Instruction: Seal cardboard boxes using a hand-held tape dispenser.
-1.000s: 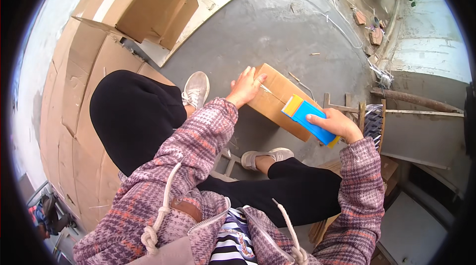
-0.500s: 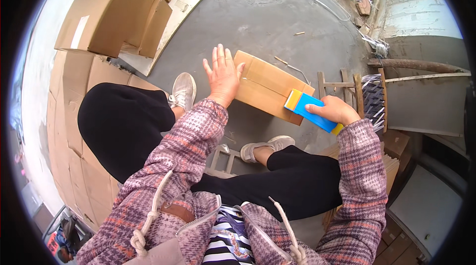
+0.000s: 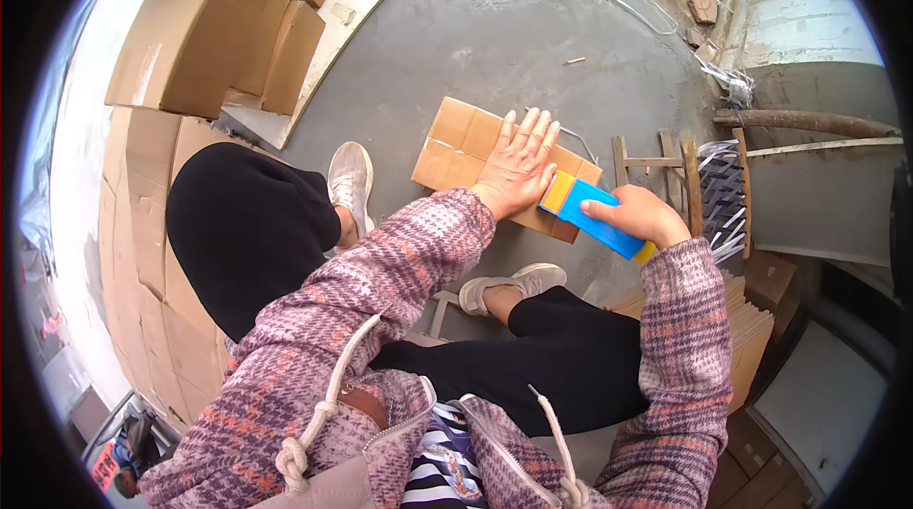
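Observation:
A closed brown cardboard box (image 3: 453,143) lies in front of me between my feet. My left hand (image 3: 516,166) rests on its top, fingers stretched out and slightly spread. In my right hand (image 3: 647,216) is a flat blue-and-yellow tool (image 3: 601,220) whose exact kind I cannot make out. My thumb presses on its blue upper side and the fingers curl beneath, mostly hidden. The tool's yellow front end (image 3: 558,193) overlaps the right part of the box, close to my left fingertips. Whether it touches the box I cannot tell.
Large cardboard boxes (image 3: 195,38) stand at the far left, with more cardboard (image 3: 143,224) beside my left knee. A wooden-framed woven stool (image 3: 725,185) is to the right. Flat cardboard sheets (image 3: 747,333) are stacked by my right arm. Broken bricks (image 3: 702,5) lie far right.
My left hand has moved right, from the box's left end onto its top near the tool. The right hand still holds the tool in nearly the same place.

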A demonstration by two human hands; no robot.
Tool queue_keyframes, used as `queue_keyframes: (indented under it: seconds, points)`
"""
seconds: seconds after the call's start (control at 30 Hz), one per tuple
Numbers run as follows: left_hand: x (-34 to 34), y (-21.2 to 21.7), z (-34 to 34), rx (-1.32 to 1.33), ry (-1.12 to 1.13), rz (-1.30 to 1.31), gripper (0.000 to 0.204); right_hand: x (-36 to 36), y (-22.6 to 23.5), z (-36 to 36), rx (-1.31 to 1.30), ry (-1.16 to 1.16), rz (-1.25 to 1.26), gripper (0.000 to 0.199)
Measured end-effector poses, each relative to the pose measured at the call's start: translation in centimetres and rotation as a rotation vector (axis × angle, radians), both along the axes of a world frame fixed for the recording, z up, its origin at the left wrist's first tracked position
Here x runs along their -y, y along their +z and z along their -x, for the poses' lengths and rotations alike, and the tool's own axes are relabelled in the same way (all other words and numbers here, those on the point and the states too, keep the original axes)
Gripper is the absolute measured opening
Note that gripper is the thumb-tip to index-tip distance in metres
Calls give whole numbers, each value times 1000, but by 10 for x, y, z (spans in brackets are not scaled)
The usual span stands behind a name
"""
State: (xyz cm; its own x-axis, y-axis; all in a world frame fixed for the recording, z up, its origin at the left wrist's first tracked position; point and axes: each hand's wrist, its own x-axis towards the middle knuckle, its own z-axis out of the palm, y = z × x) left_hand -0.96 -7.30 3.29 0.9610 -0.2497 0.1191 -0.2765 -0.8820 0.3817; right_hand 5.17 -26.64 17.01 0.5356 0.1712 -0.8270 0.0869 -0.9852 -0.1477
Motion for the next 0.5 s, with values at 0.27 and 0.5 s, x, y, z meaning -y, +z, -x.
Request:
queue_keyframes:
  seconds: [0.27, 0.5]
  points:
    - [1, -1, -1, 29, 19, -24, 62, 9, -1, -1, 0, 37, -35, 85]
    - [0, 2, -2, 9, 6, -88, 64, 44, -4, -1, -24, -6, -121, 84]
